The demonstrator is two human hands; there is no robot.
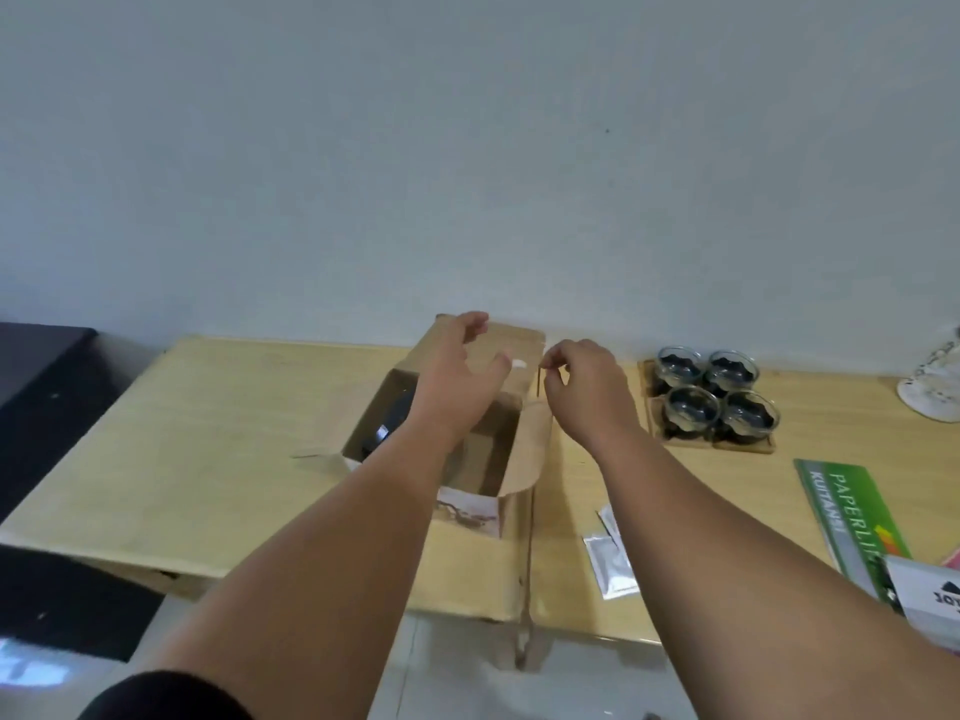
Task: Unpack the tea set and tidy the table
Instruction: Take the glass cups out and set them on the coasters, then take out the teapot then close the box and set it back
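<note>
The open box (467, 574) is laid lengthwise away from the person, a dark item (387, 423) is seen inside beneath the nearer, spread, empty left hand (457, 366), and its right flap (537, 444) is pinched by the right hand (582, 387).

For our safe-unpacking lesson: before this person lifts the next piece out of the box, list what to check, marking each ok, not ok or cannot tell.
1. Cardboard box open on top: ok.
2. Left hand empty: ok.
3. Right hand pinching the right flap aside: ok.
4. Dark item inside unwrapped: cannot tell.
5. Glass cups apart from the box: ok.
6. Sachets tidied away: not ok, loose on the table.
</note>
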